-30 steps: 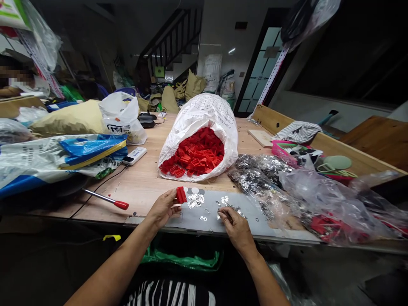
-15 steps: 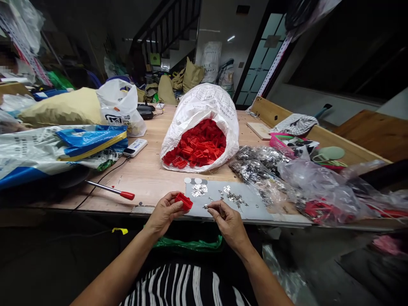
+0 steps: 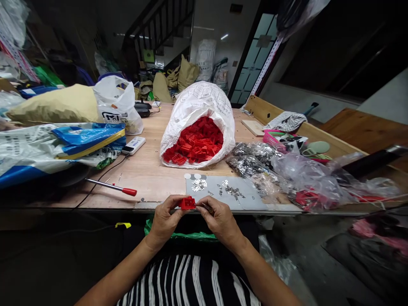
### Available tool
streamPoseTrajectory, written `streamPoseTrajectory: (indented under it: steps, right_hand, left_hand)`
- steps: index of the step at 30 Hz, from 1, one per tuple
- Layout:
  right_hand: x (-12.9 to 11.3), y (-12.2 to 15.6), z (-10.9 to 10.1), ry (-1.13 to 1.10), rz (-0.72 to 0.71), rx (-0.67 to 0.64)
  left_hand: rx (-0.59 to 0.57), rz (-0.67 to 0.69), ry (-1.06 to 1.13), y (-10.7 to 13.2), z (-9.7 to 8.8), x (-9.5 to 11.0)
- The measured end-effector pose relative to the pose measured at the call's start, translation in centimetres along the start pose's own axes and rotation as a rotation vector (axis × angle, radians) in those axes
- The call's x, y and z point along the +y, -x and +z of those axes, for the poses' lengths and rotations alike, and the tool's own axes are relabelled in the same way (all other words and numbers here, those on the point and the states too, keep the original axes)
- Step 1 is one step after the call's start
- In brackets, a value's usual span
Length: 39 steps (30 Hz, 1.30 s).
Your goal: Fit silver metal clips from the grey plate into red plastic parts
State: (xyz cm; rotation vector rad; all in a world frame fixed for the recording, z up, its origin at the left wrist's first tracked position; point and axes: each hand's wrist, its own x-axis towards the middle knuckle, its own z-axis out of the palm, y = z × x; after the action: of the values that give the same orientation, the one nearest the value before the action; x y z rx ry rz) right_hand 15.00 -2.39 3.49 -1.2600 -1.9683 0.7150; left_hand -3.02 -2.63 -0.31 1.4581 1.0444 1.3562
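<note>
Between thumb and fingers, my left hand (image 3: 167, 216) grips a small red plastic housing (image 3: 187, 203), its open side facing me, just over the table's front edge. My right hand (image 3: 219, 219) is closed in a pinch at the right end of that housing. Whatever small piece its fingertips hold is hidden; a thin brownish thing shows under the curled fingers. Beyond the hands, a grey mat (image 3: 219, 202) carries a heap of flat silvery pieces (image 3: 199, 184) and a scatter of small metal parts (image 3: 234, 191). A white sack (image 3: 204, 95) lies farther back, its mouth full of red housings (image 3: 200, 142).
Clear plastic bags of metal parts (image 3: 248, 165) crowd the table's right side, near a pink basket (image 3: 274, 140). At left lie a red-handled rod (image 3: 111, 187), a white device with a cable (image 3: 134, 145) and large plastic bags (image 3: 73, 144).
My right hand has come left from the metal parts on the mat to the red housing. The left hand has turned the housing so its open side faces me. The view has shifted slightly.
</note>
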Motion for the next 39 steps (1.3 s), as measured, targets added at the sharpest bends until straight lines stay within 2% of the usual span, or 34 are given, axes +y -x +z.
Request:
streamPoseTrajectory:
  steps: [4,9,17,22,28,33,36,39]
  right_hand:
    - [0.0,0.2,0.1,0.045,-0.028,-0.013]
    - [-0.2,0.2,0.0,0.091,-0.061,0.007]
    - [-0.2,0.6,-0.1,0.136,-0.09,0.047]
    - [-0.1,0.7,-0.2,0.139,-0.089,0.034]
    - [0.4,0.7,-0.4,-0.056,-0.002,-0.041]
    - [2.2,1.1,-0.9,-0.315,0.158,-0.11]
    - [3.0,1.2,-0.8,-0.433,0.256,-0.103]
    - [3.2,1.0,-0.4,-0.501,0.286,-0.091]
  left_hand:
    - [-0.026,0.078,-0.129,0.4,0.1,0.4]
    - [-0.011,0.121,-0.169,0.8,0.4,0.3]
    - [0.036,0.051,-0.133,1.1,1.1,0.4]
    - [0.025,0.057,-0.139,1.3,1.4,0.3]
    - [0.034,0.067,-0.138,1.8,1.6,-0.3]
    - [0.056,0.036,-0.145,2.0,1.7,-0.7]
    - [0.061,0.032,-0.176,2.0,1.8,-0.8]
    - [0.045,0.071,-0.228,2.1,1.8,-0.9]
